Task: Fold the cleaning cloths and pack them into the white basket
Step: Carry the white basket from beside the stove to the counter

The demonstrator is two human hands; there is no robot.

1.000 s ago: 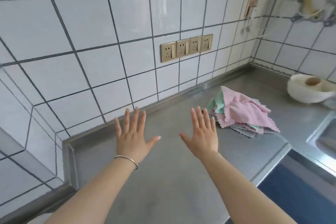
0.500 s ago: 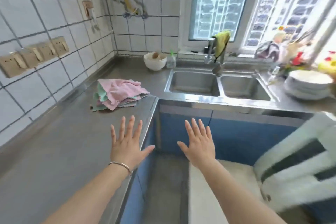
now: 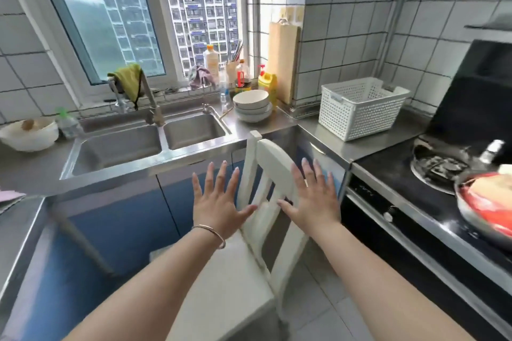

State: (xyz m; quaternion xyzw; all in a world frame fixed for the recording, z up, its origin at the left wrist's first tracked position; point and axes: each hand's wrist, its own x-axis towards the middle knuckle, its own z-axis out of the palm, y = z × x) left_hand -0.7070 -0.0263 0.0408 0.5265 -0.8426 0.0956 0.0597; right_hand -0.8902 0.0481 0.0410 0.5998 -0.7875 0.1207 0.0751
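The white perforated basket (image 3: 357,108) stands on the steel counter at the right, between the tiled corner and the stove, and looks empty. Only a pink corner of the cleaning cloths (image 3: 9,196) shows at the far left edge, on the left counter. My left hand (image 3: 217,203) and my right hand (image 3: 313,196) are held out in front of me, palms down and fingers spread, holding nothing. Both hover above a white chair, far from the basket and the cloths. A bracelet circles my left wrist.
A white chair (image 3: 266,169) stands right below my hands, its back toward the counter. A double sink (image 3: 144,141) with a tap lies ahead, stacked bowls (image 3: 250,105) beside it. A stove (image 3: 440,166) and a pan (image 3: 484,205) sit at the right.
The view has swung right, from the left counter with the cloth pile past the sink to the basket and stove. Both hands stay open and spread in front of me.
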